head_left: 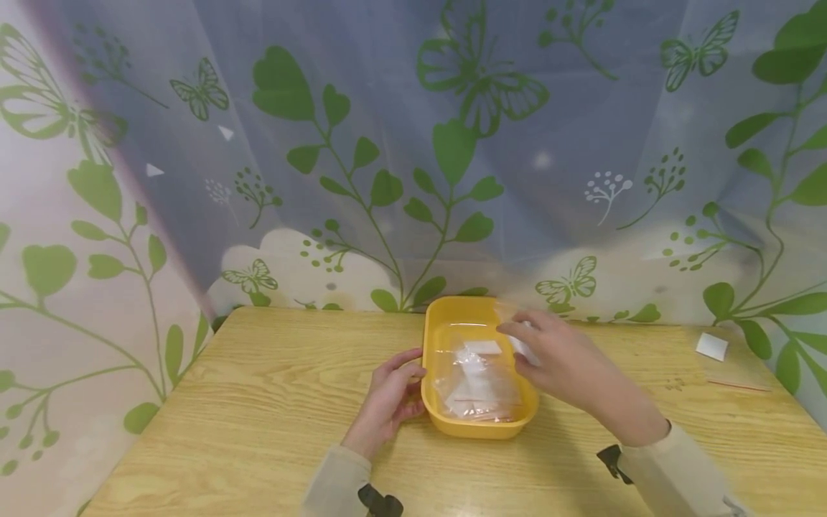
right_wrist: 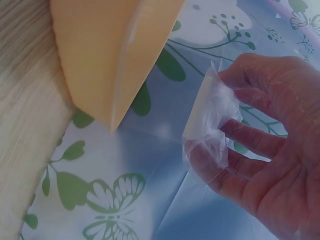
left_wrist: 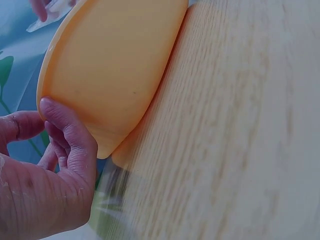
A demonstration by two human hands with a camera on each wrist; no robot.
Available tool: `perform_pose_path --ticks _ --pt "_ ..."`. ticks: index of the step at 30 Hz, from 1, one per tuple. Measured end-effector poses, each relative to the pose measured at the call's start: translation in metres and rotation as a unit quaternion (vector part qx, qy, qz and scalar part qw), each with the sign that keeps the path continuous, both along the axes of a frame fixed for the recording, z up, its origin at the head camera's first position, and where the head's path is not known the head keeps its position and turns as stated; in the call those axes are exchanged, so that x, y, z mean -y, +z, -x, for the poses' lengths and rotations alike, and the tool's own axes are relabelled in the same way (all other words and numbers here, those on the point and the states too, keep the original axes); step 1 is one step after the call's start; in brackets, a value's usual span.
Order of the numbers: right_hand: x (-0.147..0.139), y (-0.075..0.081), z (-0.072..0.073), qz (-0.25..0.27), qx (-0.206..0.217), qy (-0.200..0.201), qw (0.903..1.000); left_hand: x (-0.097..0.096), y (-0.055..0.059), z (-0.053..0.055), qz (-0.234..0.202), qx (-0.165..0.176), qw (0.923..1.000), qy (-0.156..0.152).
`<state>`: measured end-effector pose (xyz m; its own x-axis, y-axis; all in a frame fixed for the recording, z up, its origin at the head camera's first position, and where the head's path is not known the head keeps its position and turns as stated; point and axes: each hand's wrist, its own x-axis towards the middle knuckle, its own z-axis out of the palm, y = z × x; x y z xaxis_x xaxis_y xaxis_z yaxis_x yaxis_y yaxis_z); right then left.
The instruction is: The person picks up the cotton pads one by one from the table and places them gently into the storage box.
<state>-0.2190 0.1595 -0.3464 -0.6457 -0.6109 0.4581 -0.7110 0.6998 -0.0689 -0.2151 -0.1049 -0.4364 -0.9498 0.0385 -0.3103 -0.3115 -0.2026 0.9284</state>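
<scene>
A yellow plastic basin stands on the table and holds several clear plastic bags with white pieces in them. My left hand holds the basin's left side, its bent fingers at the rim, as the left wrist view also shows. Over the basin's right edge, my right hand pinches a small clear plastic bag with a white flat piece inside. In the right wrist view this bag hangs crumpled between thumb and fingers, apart from the basin.
To the right on the wooden table lies another clear bag with a red seal line and a white square piece. A curtain with green leaves and butterflies hangs along the table's back edge.
</scene>
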Motion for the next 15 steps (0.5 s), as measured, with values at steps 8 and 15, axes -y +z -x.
perform_pose_path --ticks 8,15 --pt "0.016 -0.004 0.007 0.008 -0.011 0.017 0.9998 0.000 0.000 0.000 -0.005 0.005 1.0000 0.004" --pt "0.028 -0.007 0.012 0.004 0.002 -0.002 1.0000 0.000 0.001 -0.001 -0.001 0.005 1.0000 0.002"
